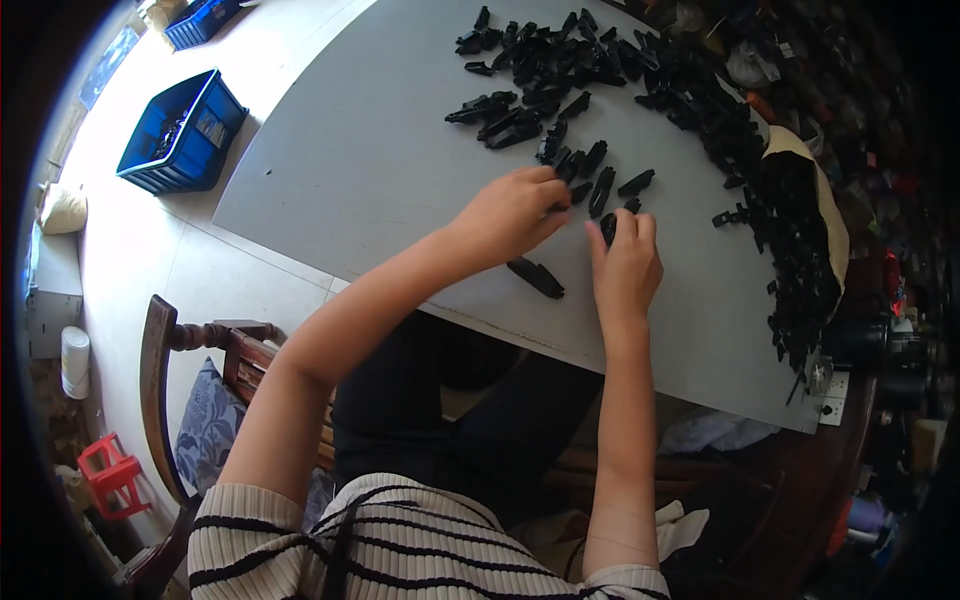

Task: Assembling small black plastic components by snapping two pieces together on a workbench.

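Observation:
Over the grey table point(370, 130) my left hand point(510, 215) is closed, thumb and fingertips together with a bit of black between them that I cannot make out. Close on its right, my right hand point(628, 265) pinches a small black plastic part point(608, 230). Just beyond both hands lie loose black plastic parts, among them a long narrow one point(602, 192) and another point(637, 183) to its right. Below my left wrist a longer black piece point(540, 279) rests near the table's front edge.
Heaps of similar black parts point(570, 50) cover the far side and curve down the right, where an open pale sack point(832, 225) lies. On the floor at left are a blue crate point(190, 135), a wooden chair point(160, 390) and a red stool point(112, 477). A power strip point(833, 398) sits at right.

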`<state>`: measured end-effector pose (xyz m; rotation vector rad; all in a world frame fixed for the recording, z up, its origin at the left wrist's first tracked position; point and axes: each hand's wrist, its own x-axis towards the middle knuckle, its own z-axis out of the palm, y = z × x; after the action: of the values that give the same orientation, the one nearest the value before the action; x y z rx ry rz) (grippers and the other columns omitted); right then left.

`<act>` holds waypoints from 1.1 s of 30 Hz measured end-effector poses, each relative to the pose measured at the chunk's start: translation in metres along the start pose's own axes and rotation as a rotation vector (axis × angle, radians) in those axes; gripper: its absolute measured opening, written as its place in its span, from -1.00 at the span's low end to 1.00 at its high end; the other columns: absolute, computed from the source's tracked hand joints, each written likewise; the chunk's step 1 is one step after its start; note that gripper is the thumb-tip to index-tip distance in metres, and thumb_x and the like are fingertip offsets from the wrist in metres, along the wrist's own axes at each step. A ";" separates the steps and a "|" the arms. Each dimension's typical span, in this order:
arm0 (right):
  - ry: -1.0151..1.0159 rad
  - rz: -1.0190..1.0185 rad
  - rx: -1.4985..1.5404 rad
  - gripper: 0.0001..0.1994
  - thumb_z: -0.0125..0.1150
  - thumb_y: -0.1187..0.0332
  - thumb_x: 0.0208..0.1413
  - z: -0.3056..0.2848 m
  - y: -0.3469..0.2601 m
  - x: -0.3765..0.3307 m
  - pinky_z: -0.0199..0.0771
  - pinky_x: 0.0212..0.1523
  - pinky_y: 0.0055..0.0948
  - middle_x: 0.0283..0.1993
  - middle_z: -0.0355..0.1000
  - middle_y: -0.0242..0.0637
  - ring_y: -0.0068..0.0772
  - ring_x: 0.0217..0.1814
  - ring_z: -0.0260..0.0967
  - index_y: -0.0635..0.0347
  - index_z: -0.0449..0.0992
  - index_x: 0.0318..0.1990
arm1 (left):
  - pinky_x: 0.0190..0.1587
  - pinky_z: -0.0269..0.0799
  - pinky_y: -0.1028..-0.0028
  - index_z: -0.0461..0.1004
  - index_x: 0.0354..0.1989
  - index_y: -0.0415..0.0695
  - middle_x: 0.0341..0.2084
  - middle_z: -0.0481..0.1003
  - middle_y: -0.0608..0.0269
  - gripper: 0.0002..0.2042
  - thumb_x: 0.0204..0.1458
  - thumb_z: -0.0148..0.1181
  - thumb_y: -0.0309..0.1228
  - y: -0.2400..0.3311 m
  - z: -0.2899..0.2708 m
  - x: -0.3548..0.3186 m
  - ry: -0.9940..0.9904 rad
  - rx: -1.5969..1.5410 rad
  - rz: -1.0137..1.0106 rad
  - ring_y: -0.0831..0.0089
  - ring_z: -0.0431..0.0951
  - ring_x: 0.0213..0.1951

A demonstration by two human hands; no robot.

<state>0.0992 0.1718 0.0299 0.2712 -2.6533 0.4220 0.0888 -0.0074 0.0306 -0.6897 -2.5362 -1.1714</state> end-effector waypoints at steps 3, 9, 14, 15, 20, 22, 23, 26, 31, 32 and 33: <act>-0.151 -0.070 -0.100 -0.81 0.27 0.39 0.00 0.017 0.011 0.005 0.46 -0.29 -0.18 -0.22 0.35 -0.11 -0.03 -0.25 0.44 0.26 0.42 -0.29 | -0.19 0.43 0.26 0.44 -0.33 -0.22 -0.34 0.44 0.12 -0.82 -0.08 0.25 -0.44 -0.003 0.026 0.023 -0.031 0.291 -0.024 0.13 0.48 -0.18; -0.222 -0.050 0.121 -0.78 0.23 0.54 -0.03 0.000 0.021 -0.005 0.49 -0.26 -0.25 -0.26 0.35 -0.17 -0.17 -0.30 0.46 0.34 0.41 -0.19 | -0.26 0.46 0.33 0.41 -0.27 -0.18 -0.39 0.48 0.12 -0.80 -0.10 0.22 -0.52 -0.003 0.029 0.018 -0.149 0.186 0.010 0.25 0.54 -0.27; -0.153 0.457 1.310 -0.65 0.24 0.59 0.01 0.001 0.021 -0.030 0.40 -0.23 -0.64 -0.26 0.28 -0.42 -0.64 -0.27 0.30 0.27 0.42 0.00 | -0.34 0.44 0.42 0.38 -0.25 -0.21 -0.39 0.52 0.14 -0.74 -0.14 0.28 -0.56 -0.007 0.010 -0.001 -0.117 -0.525 -0.286 0.27 0.56 -0.44; -0.158 0.399 1.290 -0.69 0.25 0.58 0.00 0.003 0.019 -0.034 0.39 -0.21 -0.62 -0.26 0.31 -0.42 -0.63 -0.24 0.30 0.27 0.45 -0.05 | -0.28 0.44 0.43 0.41 -0.24 -0.20 -0.36 0.52 0.17 -0.74 -0.13 0.28 -0.59 -0.016 0.012 -0.008 -0.158 -0.512 -0.231 0.32 0.56 -0.36; -0.045 -0.055 0.631 -0.77 0.34 0.55 -0.14 0.003 0.010 -0.037 0.41 -0.14 -0.35 -0.26 0.45 -0.26 -0.27 -0.17 0.39 0.31 0.53 -0.25 | -0.17 0.44 0.40 0.49 -0.30 -0.23 -0.35 0.52 0.18 -0.78 -0.18 0.31 -0.60 -0.022 0.013 -0.022 -0.135 -0.301 0.062 0.27 0.54 -0.23; -0.092 -0.048 0.610 -0.74 0.36 0.56 -0.20 -0.001 0.015 -0.038 0.41 -0.15 -0.31 -0.24 0.46 -0.16 -0.13 -0.17 0.38 0.30 0.53 -0.26 | -0.15 0.44 0.37 0.53 -0.34 -0.24 -0.35 0.53 0.16 -0.77 -0.24 0.35 -0.58 -0.024 0.010 -0.023 -0.180 -0.276 -0.010 0.21 0.52 -0.20; -0.133 -0.067 0.583 -0.74 0.37 0.56 -0.22 -0.004 0.019 -0.038 0.41 -0.15 -0.31 -0.25 0.47 -0.18 -0.15 -0.18 0.38 0.30 0.53 -0.29 | -0.15 0.44 0.37 0.53 -0.34 -0.24 -0.35 0.53 0.16 -0.77 -0.24 0.35 -0.58 -0.025 0.010 -0.022 -0.181 -0.276 -0.011 0.21 0.52 -0.20; -0.205 -0.062 0.583 -0.74 0.41 0.55 -0.27 -0.008 0.023 -0.036 0.41 -0.16 -0.32 -0.29 0.47 -0.21 -0.17 -0.19 0.38 0.31 0.54 -0.33 | -0.15 0.44 0.38 0.56 -0.36 -0.25 -0.33 0.53 0.16 -0.77 -0.28 0.37 -0.58 -0.027 0.010 -0.021 -0.209 -0.301 -0.030 0.23 0.53 -0.21; -0.168 -0.055 0.693 -0.73 0.46 0.54 -0.36 0.004 0.027 -0.028 0.39 -0.18 -0.31 -0.34 0.47 -0.24 -0.19 -0.18 0.37 0.29 0.56 -0.38 | -0.15 0.46 0.37 0.54 -0.41 -0.30 -0.37 0.54 0.09 -0.76 -0.34 0.39 -0.58 -0.028 0.013 -0.015 -0.224 -0.361 -0.039 0.14 0.53 -0.26; -0.131 -0.145 0.615 -0.72 0.46 0.53 -0.38 0.010 0.025 -0.029 0.38 -0.16 -0.31 -0.33 0.47 -0.25 -0.19 -0.16 0.36 0.28 0.57 -0.38 | -0.15 0.46 0.37 0.54 -0.41 -0.30 -0.37 0.54 0.09 -0.76 -0.34 0.39 -0.58 -0.028 0.012 -0.016 -0.223 -0.358 -0.033 0.14 0.53 -0.26; -0.093 -0.229 0.532 -0.71 0.47 0.52 -0.39 0.014 0.022 -0.031 0.37 -0.15 -0.30 -0.32 0.47 -0.26 -0.19 -0.15 0.35 0.26 0.57 -0.38 | -0.16 0.46 0.36 0.53 -0.41 -0.30 -0.38 0.53 0.09 -0.76 -0.34 0.39 -0.58 -0.028 0.013 -0.017 -0.230 -0.351 -0.029 0.14 0.53 -0.27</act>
<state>0.1156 0.1915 -0.0009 0.7624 -2.5093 1.0539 0.0882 -0.0183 -0.0026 -0.9174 -2.5507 -1.6580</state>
